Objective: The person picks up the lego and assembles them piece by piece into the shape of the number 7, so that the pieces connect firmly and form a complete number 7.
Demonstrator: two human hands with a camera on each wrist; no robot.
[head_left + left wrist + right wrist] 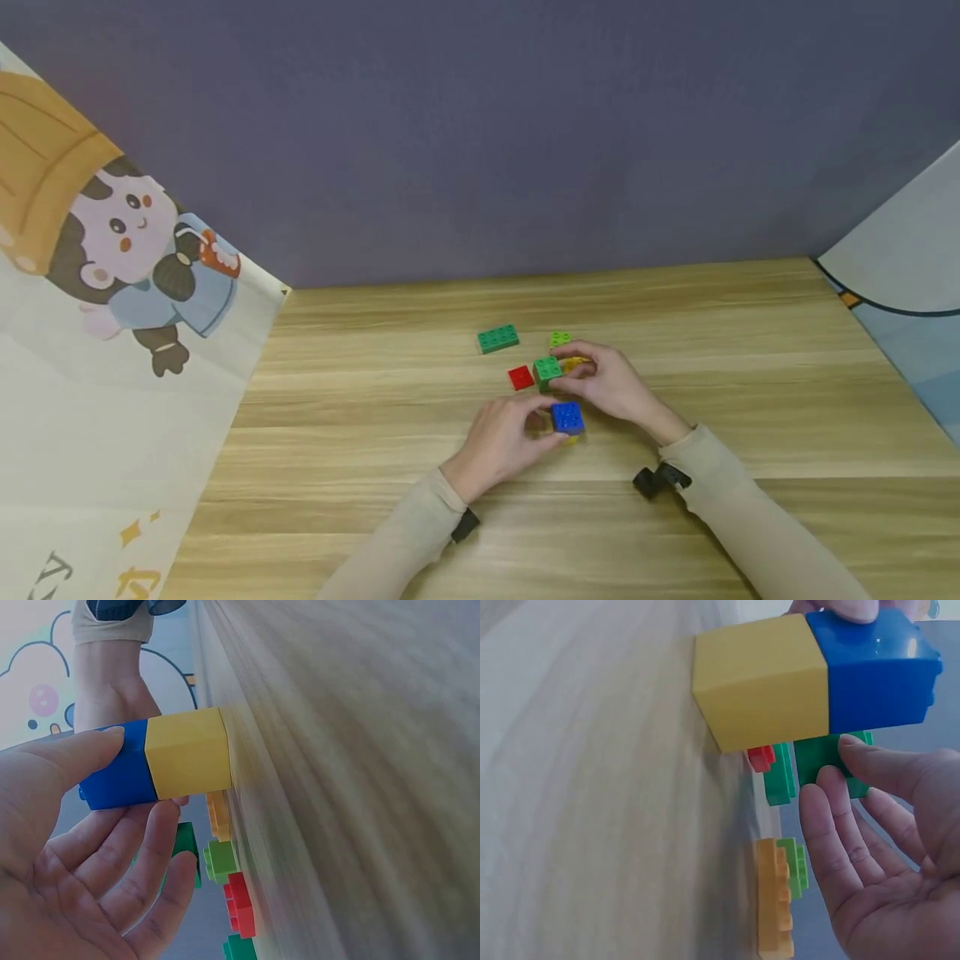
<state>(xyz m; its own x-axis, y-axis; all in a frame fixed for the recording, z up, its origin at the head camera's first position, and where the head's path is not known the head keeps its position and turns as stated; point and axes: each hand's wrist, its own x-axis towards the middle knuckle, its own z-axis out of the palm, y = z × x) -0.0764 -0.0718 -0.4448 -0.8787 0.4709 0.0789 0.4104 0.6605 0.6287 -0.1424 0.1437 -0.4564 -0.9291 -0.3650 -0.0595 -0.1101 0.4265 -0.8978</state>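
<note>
Just lower right of the head view's centre, the left hand (501, 437) pinches the blue block (567, 417), best kept level, while the right hand (613, 385) grips the green block (547, 368), ideally by its sides, studs clear.

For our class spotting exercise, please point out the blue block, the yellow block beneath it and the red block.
Blue block (567, 416), head view, on its studded top.
Yellow block (190, 759), left wrist view, on its plain side.
Red block (521, 377), head view, on its top.
</note>
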